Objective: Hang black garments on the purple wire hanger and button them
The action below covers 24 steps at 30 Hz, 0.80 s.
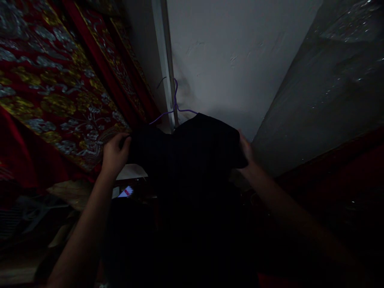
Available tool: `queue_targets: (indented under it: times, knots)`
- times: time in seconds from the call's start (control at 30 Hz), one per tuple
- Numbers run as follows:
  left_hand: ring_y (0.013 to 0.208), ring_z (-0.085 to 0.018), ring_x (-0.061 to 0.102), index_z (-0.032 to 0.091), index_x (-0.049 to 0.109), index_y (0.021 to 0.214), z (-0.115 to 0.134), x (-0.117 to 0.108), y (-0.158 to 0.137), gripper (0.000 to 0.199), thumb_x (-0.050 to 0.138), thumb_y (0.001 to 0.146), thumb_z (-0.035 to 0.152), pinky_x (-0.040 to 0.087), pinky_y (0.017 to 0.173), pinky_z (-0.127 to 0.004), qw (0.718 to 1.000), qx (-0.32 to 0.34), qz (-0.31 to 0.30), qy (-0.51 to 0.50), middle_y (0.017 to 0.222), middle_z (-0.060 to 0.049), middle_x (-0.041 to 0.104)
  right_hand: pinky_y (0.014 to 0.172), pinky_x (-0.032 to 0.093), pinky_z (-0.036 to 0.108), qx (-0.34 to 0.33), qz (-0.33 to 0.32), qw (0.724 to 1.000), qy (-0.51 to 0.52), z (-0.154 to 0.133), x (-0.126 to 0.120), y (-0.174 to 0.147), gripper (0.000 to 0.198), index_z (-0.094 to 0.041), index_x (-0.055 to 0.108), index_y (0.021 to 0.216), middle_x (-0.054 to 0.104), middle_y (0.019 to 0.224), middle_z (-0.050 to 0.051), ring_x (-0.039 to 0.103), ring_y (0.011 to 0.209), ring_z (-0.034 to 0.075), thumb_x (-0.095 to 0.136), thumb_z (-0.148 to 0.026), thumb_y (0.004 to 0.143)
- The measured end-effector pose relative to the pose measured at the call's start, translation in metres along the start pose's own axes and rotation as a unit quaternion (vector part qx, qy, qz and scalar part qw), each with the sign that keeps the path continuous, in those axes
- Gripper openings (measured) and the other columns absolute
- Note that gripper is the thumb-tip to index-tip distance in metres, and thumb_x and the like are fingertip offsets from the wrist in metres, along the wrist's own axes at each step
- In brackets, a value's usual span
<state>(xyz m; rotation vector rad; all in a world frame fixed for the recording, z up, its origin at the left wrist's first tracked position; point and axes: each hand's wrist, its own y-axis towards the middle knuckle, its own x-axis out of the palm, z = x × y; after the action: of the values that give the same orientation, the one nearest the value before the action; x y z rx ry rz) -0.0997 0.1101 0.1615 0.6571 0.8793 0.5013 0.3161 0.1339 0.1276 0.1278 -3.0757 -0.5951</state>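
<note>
A black short-sleeved shirt (195,160) hangs on a thin purple wire hanger (175,96), whose hook rests at a pale vertical pole or edge (163,48). With its fingers pinched, my left hand (116,154) grips the end of the left sleeve and draws it outward. On the other side my right hand (246,154) is at the right sleeve, its fingers mostly behind the cloth, thumb side against the edge. The lower part of the shirt fades into darkness.
Red cloth with gold and silver embroidery (54,80) hangs at the left. A pale wall (234,52) stands behind the hanger, and a shiny plastic-like sheet (324,88) covers the right. Below my left hand lies a small bright printed item (124,193). The scene is very dim.
</note>
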Motion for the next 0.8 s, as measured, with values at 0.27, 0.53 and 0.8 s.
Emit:
queue_targets:
  times: [0.27,0.53,0.8]
  knots:
    - [0.093,-0.024,0.067,0.02,0.068,0.103,0.01,-0.007,-0.009,0.024,0.052,0.096,0.037,0.05,0.088,-0.035,0.997,0.012,0.075,-0.017,0.096,-0.006,0.07,0.096,0.054,0.049,-0.109,0.057,0.974,-0.19,-0.019,0.002,0.015,0.063,-0.03,0.054,0.134,0.061,0.135,0.011,0.067,0.104,0.027,0.072,-0.059,0.081]
    - [0.097,-0.022,0.069,0.022,0.071,0.107,0.007,-0.018,-0.016,0.029,0.056,0.096,0.043,0.051,0.089,-0.033,0.998,-0.002,0.039,-0.056,0.1,-0.003,0.074,0.09,0.051,0.041,-0.193,-0.095,0.914,-0.345,0.032,0.032,0.039,0.034,-0.021,0.064,0.072,0.07,0.092,0.009,0.067,0.091,0.024,0.05,-0.039,0.097]
    - [0.094,-0.023,0.068,0.023,0.073,0.103,0.01,-0.022,-0.017,0.029,0.064,0.089,0.047,0.054,0.085,-0.033,0.986,-0.076,0.005,-0.151,0.099,-0.004,0.074,0.098,0.048,0.045,-0.238,0.045,0.912,-0.331,0.025,0.024,0.032,0.031,-0.024,0.066,0.117,0.067,0.112,0.011,0.062,0.108,0.027,0.057,-0.044,0.096]
